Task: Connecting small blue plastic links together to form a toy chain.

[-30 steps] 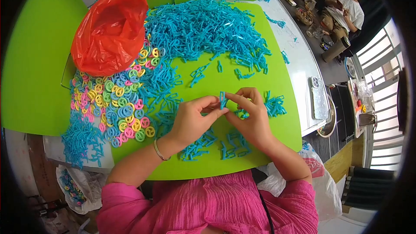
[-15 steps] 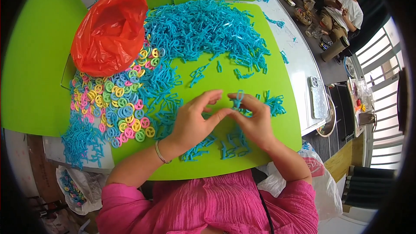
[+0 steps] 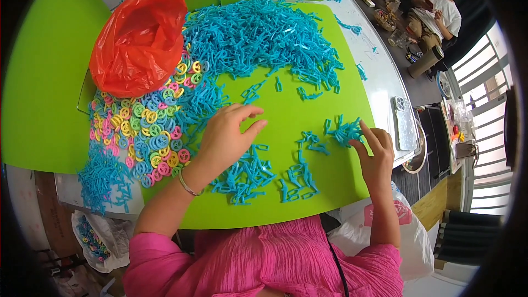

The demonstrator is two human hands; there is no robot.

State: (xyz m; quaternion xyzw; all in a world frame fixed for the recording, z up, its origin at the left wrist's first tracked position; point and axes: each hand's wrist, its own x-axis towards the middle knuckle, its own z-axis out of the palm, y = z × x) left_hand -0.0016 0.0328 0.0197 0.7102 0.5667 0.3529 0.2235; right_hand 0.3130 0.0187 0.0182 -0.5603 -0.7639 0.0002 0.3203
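Observation:
My left hand hovers over the green board, thumb and fingers apart with nothing visible between them. Below its thumb lies a loose group of small teal plastic clips. Over to the right, my right hand is at the edge of a small heap of teal clip pieces, its thumb and forefinger spread beside them. More clips lie scattered between my hands. A large mound of teal clips covers the back of the board. Pastel plastic rings are piled left of my left hand.
An open red plastic bag stands at the back left against the rings. Green panels rise at the left and back. A phone lies on the white table at the right. Beyond, a person sits at a dark table with a flask.
My hands have moved apart: the right went right to the small heap, the left drew back left. The clip that was held between my right fingers is no longer seen there.

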